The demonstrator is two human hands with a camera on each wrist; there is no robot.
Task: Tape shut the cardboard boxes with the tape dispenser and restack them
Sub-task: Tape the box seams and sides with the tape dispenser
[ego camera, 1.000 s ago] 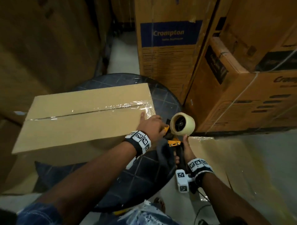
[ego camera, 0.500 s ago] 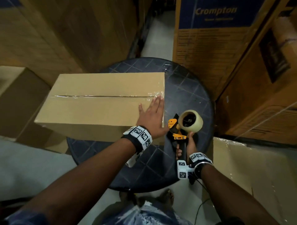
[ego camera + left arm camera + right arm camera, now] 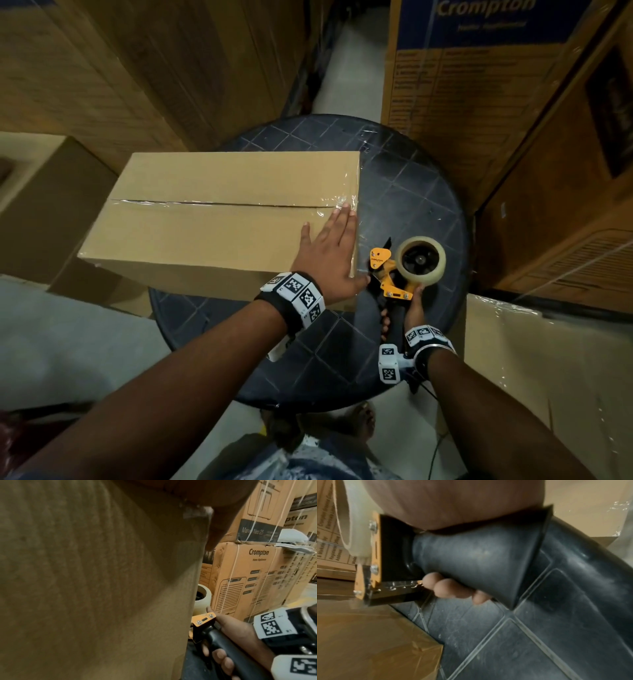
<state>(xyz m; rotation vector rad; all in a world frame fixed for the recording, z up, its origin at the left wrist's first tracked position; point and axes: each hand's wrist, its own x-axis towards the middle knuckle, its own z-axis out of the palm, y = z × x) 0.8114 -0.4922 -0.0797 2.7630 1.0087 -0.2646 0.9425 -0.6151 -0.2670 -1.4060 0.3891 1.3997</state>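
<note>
A plain cardboard box [image 3: 219,219] lies on a round dark table [image 3: 411,192], clear tape along its top seam. My left hand [image 3: 329,250] lies flat on the box's right end, fingers straight, pressing the tape at the corner. The box wall [image 3: 85,588] fills the left wrist view. My right hand [image 3: 407,308] grips the black handle [image 3: 479,561] of an orange tape dispenser [image 3: 390,274] with a clear tape roll [image 3: 421,260], just right of the box's corner. In the left wrist view that hand [image 3: 240,635] holds the handle.
Large printed cartons [image 3: 479,68] stand behind and to the right. A tall brown carton [image 3: 120,68] stands at the back left and a smaller box [image 3: 44,205] on the floor at left. A wrapped flat carton [image 3: 548,359] lies at the right.
The view has swung left and downward. My left hand has flattened and slid up along the box's right end over the tape. The dispenser has come away from the box, still in my right hand.
</note>
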